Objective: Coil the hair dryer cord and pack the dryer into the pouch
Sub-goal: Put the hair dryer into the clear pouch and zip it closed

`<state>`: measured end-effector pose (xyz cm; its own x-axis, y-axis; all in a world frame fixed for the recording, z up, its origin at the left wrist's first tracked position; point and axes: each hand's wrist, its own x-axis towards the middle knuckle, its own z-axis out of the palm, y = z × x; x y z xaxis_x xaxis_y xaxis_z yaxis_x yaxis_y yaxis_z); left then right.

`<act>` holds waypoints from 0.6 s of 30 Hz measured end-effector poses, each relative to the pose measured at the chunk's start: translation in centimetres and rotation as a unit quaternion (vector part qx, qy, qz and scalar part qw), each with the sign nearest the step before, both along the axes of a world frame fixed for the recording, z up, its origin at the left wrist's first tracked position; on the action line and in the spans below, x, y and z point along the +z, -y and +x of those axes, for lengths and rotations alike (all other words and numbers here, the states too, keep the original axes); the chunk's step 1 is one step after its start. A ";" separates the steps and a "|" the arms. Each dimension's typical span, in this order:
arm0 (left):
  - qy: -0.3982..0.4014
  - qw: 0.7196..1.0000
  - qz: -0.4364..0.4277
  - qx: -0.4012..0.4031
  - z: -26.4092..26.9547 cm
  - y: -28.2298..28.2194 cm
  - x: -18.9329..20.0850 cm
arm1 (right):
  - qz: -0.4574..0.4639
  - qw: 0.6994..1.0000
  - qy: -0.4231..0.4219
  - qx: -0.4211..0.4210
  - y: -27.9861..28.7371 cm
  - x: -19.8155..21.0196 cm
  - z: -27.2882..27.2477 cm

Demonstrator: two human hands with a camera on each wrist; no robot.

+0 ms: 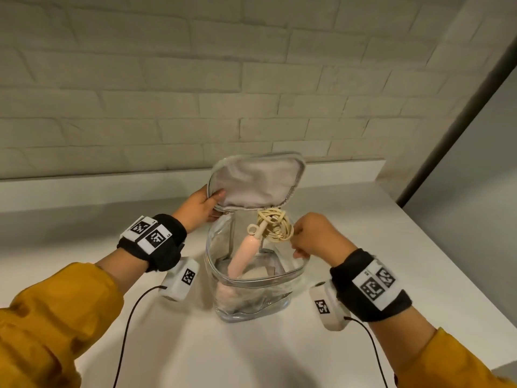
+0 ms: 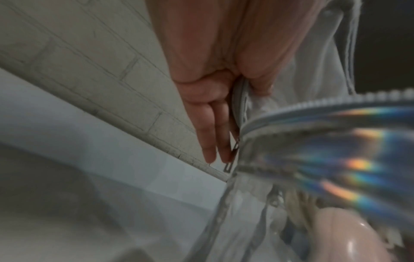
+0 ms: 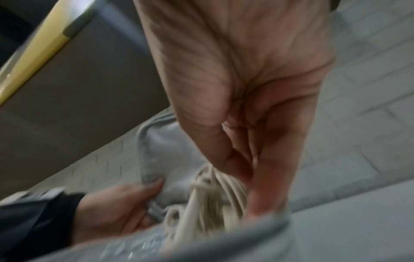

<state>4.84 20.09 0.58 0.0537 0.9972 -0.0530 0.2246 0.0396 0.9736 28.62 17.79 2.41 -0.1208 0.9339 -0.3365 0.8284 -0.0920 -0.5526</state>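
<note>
A clear pouch (image 1: 251, 303) stands upright on the white counter with its grey lid (image 1: 257, 177) flipped up. The pink hair dryer (image 1: 242, 257) stands inside it, handle up, and the coiled cream cord (image 1: 275, 225) sits at the mouth. My left hand (image 1: 214, 203) pinches the lid's left edge, thumb on the lining; the left wrist view shows the left hand (image 2: 233, 109) with the zipper edge (image 2: 240, 99) between thumb and fingers. My right hand (image 1: 296, 243) is at the pouch's right rim. In the right wrist view the right hand (image 3: 241, 170) pinches the cord coil (image 3: 212, 195).
The white counter (image 1: 363, 261) runs back to a pale brick wall (image 1: 195, 93), and its right edge (image 1: 458, 264) falls off diagonally. Black cables (image 1: 126, 331) trail from both wrist cameras toward the front edge.
</note>
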 end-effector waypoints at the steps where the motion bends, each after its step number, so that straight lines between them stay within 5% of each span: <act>1: -0.022 1.000 0.007 -0.013 -0.2 0.1 0.0 | 0.021 1.000 0.011 -0.007 -0.2 0.5 0.9; 3: -0.063 0.994 0.044 -0.073 -0.8 0.5 -0.1 | 0.073 0.997 0.017 -0.034 -0.9 1.3 2.9; 5: -0.111 0.982 0.075 -0.134 -1.2 0.9 -0.1 | 0.115 0.989 -0.066 -0.071 -1.9 1.6 4.4; 7: -0.130 0.970 0.065 -0.193 -1.2 1.3 -0.5 | 0.091 0.970 -0.204 -0.097 -2.9 1.0 4.8; 10: -0.150 0.961 0.049 -0.226 -0.9 1.7 -1.2 | 0.034 0.963 -0.266 -0.022 -3.6 -0.7 4.0; 18: -0.056 0.991 -0.019 -0.116 -1.5 1.0 -1.8 | 0.039 0.966 -0.236 0.095 -5.1 -1.7 1.9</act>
<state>3.36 19.09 -1.19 0.2735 0.9556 -0.1096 0.3381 0.0112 0.9410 30.51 22.94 0.74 -0.4161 0.8996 -0.1324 0.4811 0.0942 -0.8716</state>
